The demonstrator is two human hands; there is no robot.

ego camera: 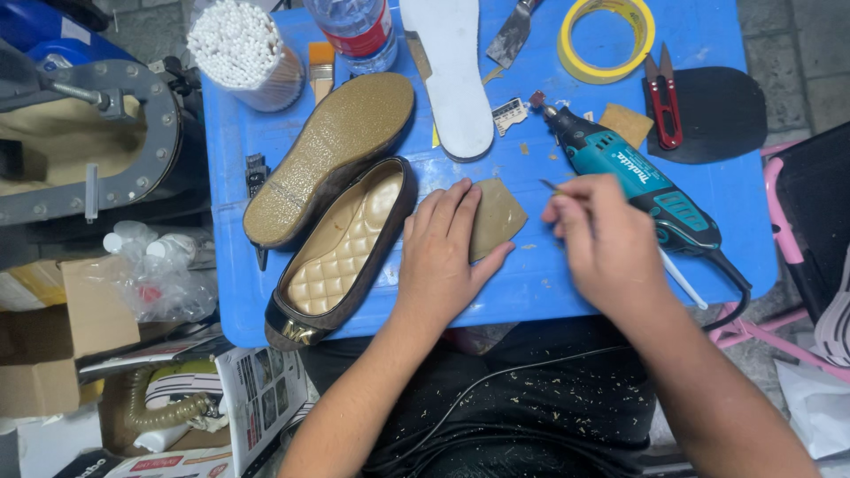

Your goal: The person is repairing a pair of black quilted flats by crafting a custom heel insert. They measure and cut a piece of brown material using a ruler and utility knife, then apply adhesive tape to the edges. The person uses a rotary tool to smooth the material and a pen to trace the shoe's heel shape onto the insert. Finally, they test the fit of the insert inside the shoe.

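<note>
My left hand point(440, 252) lies flat on a small tan piece of leather point(498, 215) and presses it against the blue table point(549, 274). Just right of that piece, my right hand point(602, 239) pinches a thin pen-like tool point(552, 186) whose tip pokes out near the leather's edge; a white shaft shows below the hand. A teal rotary tool point(620, 166) rests on the table behind my right hand. To the left of my left hand lie two dark flat shoes: one upright with a quilted gold insole point(341, 257), one sole up point(332, 150).
A white insole point(456, 80), yellow tape roll point(608, 40), red snips point(664, 102) on a black sole piece point(722, 115), a cup of white sticks point(241, 49), a bottle point(359, 31), a brush and a scraper crowd the table's far side. Boxes and a machine stand left.
</note>
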